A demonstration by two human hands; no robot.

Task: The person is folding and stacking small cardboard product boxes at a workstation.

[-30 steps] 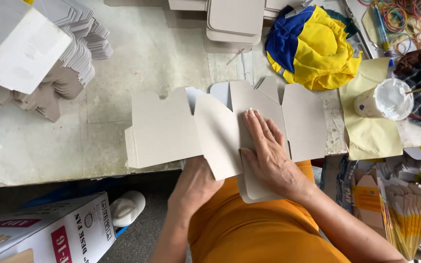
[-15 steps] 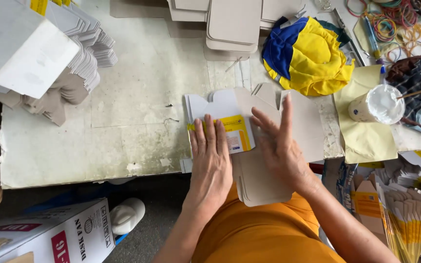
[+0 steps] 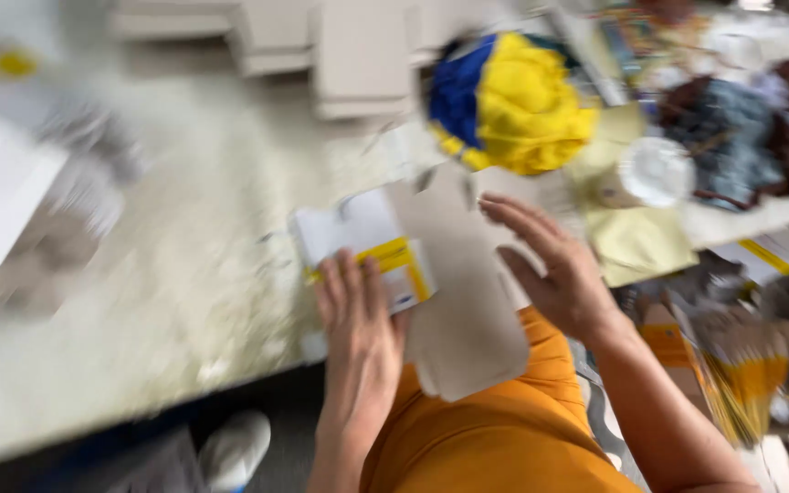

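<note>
The view is blurred by motion. A flat grey cardboard box blank (image 3: pixel 468 301) lies at the table's front edge, with one white and yellow printed panel (image 3: pixel 367 242) folded over onto it. My left hand (image 3: pixel 358 324) presses flat on that folded panel, fingers together and pointing away from me. My right hand (image 3: pixel 550 269) hovers just right of the blank, fingers spread, holding nothing; whether it touches the card I cannot tell.
A yellow and blue cloth (image 3: pixel 509 100) lies behind the blank. A white round lid (image 3: pixel 655 169) sits on a yellowish sheet (image 3: pixel 636 242) at right. Grey card stacks (image 3: pixel 358 59) are at the back, white blanks (image 3: pixel 20 196) at left.
The left panel has been folded fully over and my left hand now presses it alone. My right hand has lifted off the blank and moved right. The camera swung, blurring the view.
</note>
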